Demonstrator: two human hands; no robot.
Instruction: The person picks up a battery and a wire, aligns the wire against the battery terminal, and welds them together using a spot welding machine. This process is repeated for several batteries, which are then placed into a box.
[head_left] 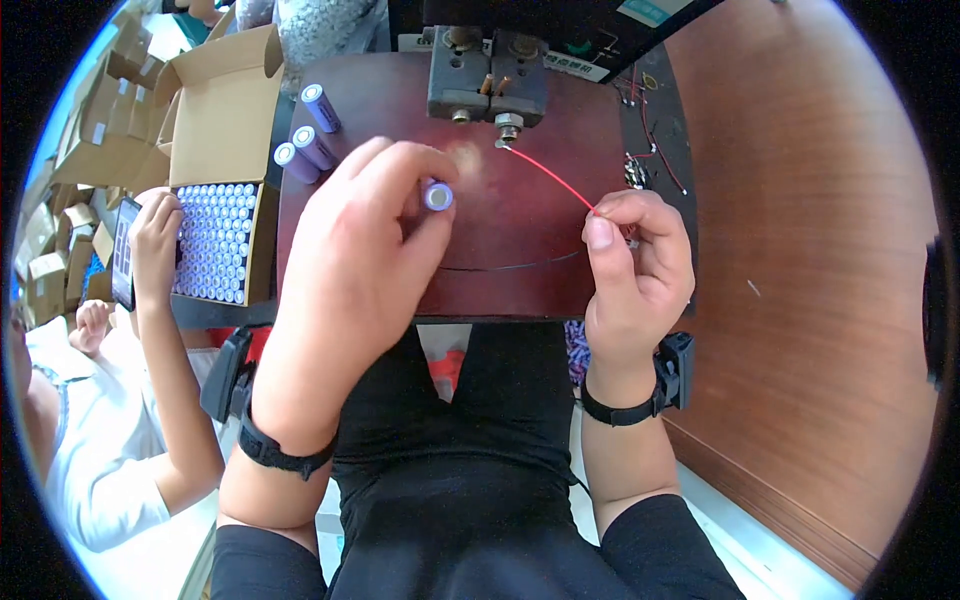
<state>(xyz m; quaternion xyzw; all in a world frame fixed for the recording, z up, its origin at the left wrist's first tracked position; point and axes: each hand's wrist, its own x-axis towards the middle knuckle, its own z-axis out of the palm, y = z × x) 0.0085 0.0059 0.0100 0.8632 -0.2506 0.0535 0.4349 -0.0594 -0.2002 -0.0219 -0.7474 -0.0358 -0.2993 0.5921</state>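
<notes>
My left hand (365,225) is closed around a purple cylindrical battery cell (438,196), whose round metal end faces up. Between the thumb and forefinger of my right hand (640,250) is a red wire (555,175). The wire runs up and left to a small metal tab (503,145) at its tip, just below the spot welder head (488,80). Two copper-coloured pins stick out of that head. A thin dark wire (515,267) crosses the dark red work surface (500,300) below. Several more purple cells (314,147) stand upright beyond my left hand.
An open cardboard box (262,240) full of upright cells stands at the left. Beside it another person's hand (155,240) holds a phone (125,250). Loose wires and small metal parts (637,170) lie right of the work surface, near a wooden panel (800,250). More cartons (110,110) fill the far left.
</notes>
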